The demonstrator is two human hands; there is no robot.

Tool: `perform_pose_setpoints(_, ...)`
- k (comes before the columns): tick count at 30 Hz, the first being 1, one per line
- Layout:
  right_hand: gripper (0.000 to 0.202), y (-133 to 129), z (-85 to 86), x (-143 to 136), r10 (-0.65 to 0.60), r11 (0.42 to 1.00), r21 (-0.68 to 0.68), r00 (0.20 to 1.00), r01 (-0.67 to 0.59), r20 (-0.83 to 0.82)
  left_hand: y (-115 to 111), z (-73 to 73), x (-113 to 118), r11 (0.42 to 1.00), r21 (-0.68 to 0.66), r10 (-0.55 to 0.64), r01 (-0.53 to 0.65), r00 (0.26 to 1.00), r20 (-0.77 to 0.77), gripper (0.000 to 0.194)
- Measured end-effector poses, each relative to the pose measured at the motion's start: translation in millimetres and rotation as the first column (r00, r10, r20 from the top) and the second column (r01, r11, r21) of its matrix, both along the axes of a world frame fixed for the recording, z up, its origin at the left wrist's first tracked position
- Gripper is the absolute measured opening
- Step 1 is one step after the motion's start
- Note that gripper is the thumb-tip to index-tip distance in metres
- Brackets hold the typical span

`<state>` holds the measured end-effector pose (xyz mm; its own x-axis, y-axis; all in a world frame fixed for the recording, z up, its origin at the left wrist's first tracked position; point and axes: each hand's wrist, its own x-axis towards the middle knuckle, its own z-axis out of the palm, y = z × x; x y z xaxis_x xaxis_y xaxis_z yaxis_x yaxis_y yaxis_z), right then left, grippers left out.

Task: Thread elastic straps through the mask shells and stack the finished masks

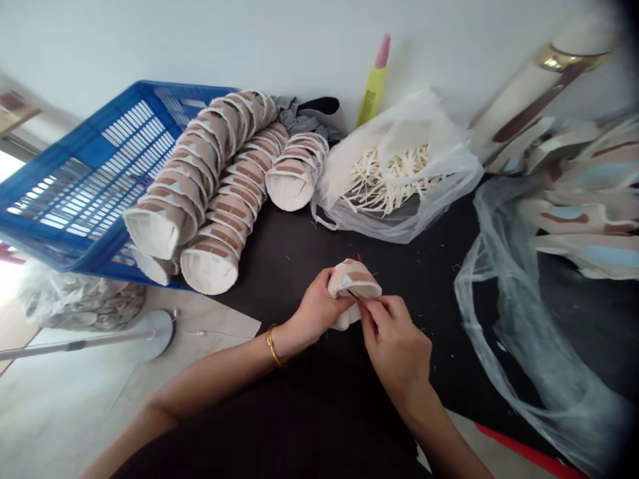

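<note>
A cream fabric shoe upper with brown and light-blue patches is held above the black table. My left hand is closed around its left side, with the thumb in front at the opening. My right hand pinches a thin dark tool at the near rim, pointing into the opening; its exact kind cannot be made out. A small dark-red tip shows beyond the far side of the upper. White lining hangs below, between the two hands.
Long nested rows of similar uppers lie at the left, against a blue plastic crate. Behind my hands sits a clear bag of cream strips, near a yellow-green bottle. Flat uppers and a plastic bag are right.
</note>
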<state>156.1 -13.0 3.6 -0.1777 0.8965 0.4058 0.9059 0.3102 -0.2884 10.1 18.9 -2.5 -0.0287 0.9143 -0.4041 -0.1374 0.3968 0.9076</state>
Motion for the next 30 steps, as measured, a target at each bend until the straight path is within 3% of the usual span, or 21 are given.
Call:
perform_pose_setpoints(7, 0.023, 1.5, 0.0, -2.5, -0.049, 0.999, -0.009, 0.997, 0.05, 0.066, -3.1, 6.3, 1.2, 0.999, -0.025, 0.031, -0.029, 0.997, 0.077, 0.05)
perform_pose_setpoints(11, 0.027, 6.0, -3.6, 1.2, -0.076, 0.996, -0.028, 0.99, 0.08, 0.119, -2.7, 13.5, -1.2, 0.998, -0.061, -0.012, 0.018, 0.994, 0.107, 0.042)
perform_pose_setpoints(21, 0.03, 24.0, -14.4, 18.6, 0.151, 0.988, 0.003, 0.959, -0.157, 0.241, -2.2, 3.3, -3.7, 0.996, -0.089, 0.017, -0.003, 0.989, 0.15, 0.038)
perform_pose_setpoints(26, 0.031, 34.3, -11.1, 23.5, 0.23, 0.972, -0.091, 0.964, -0.219, 0.137, -0.6, 3.8, -4.1, 0.996, -0.093, 0.035, -0.016, 0.978, 0.206, 0.038)
perform_pose_setpoints(30, 0.031, 36.2, -5.3, 23.2, 0.202, 0.967, -0.174, 0.977, -0.187, 0.069, 0.4, 3.3, -4.9, 0.99, -0.137, 0.047, -0.016, 0.973, 0.224, 0.038)
